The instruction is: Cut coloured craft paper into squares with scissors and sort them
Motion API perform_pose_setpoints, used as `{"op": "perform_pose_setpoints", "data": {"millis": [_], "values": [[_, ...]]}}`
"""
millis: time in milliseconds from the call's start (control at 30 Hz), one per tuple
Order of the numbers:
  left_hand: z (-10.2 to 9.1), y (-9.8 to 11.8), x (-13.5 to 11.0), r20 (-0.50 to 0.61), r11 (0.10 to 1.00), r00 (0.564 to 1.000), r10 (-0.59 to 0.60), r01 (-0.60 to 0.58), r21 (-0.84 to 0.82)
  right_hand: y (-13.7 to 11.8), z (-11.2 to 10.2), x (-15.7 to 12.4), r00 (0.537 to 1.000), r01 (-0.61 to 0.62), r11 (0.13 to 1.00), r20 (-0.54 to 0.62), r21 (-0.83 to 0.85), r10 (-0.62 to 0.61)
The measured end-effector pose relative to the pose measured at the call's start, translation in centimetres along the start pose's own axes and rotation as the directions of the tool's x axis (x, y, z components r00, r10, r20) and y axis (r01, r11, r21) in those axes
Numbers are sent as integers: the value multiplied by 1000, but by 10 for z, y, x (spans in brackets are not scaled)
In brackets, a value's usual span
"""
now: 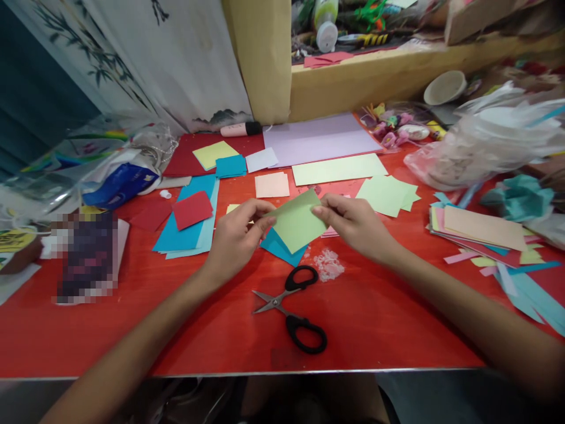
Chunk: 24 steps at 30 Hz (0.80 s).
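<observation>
Both my hands hold one light green paper square [296,224] just above the red table [379,318]. My left hand [236,238] pinches its left edge. My right hand [353,221] pinches its upper right corner. Under the green square lies a blue paper piece [279,248]. Black-handled scissors [293,309] lie partly open on the table, just in front of my hands. A small crumpled clear scrap [329,265] sits beside them.
Coloured paper lies all around: blue sheets with a red square [192,210] at left, a lilac sheet [320,138] and pale green sheets [339,169] behind, a mixed stack [483,232] at right. Plastic bags [481,147] crowd the right, a wooden shelf [397,73] stands behind.
</observation>
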State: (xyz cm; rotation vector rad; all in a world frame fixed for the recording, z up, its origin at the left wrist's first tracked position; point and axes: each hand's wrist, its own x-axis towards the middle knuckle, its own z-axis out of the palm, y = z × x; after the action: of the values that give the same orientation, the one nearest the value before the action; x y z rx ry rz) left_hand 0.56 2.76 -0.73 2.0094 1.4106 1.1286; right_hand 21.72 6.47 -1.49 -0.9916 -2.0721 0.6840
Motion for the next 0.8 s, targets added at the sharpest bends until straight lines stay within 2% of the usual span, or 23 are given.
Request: {"op": "perform_pose_setpoints", "data": {"millis": [100,267,333,400,467,500,567,633,667,733,800], "values": [[2,1,-3,29,1000,1000,-6,7,-19,2,-2,2,999,29,997,-35,-74,-32],[1,2,-4,28,997,999,-46,48,-55,0,-4,2,987,105,993,-113,-58,-111],[2,1,-3,4,999,1000,-29,29,-21,-3,-3,1,992,104,993,-77,60,-99],[2,1,-4,-99,989,992,83,-70,128,-7,1,-1,1000,1,964,23,264,-8],[4,1,-5,-163,909,941,295,-224,353,-11,8,-3,986,-156,873,119,463,113],[5,2,-6,-119,840,908,402,-314,443,-13,12,-4,974,-224,808,154,545,166],[7,3,-8,81,713,842,533,-499,492,-17,18,-7,938,-345,651,230,676,258],[9,3,-11,236,681,800,552,-596,426,-22,21,-9,891,-445,476,319,759,323],[10,3,-12,268,699,800,536,-599,391,-24,22,-10,869,-481,396,366,782,333],[11,2,-13,259,755,831,493,-556,347,-28,22,-10,839,-530,278,449,801,306],[10,1,-14,238,792,852,466,-522,318,-30,21,-10,832,-548,233,496,803,247]]}}
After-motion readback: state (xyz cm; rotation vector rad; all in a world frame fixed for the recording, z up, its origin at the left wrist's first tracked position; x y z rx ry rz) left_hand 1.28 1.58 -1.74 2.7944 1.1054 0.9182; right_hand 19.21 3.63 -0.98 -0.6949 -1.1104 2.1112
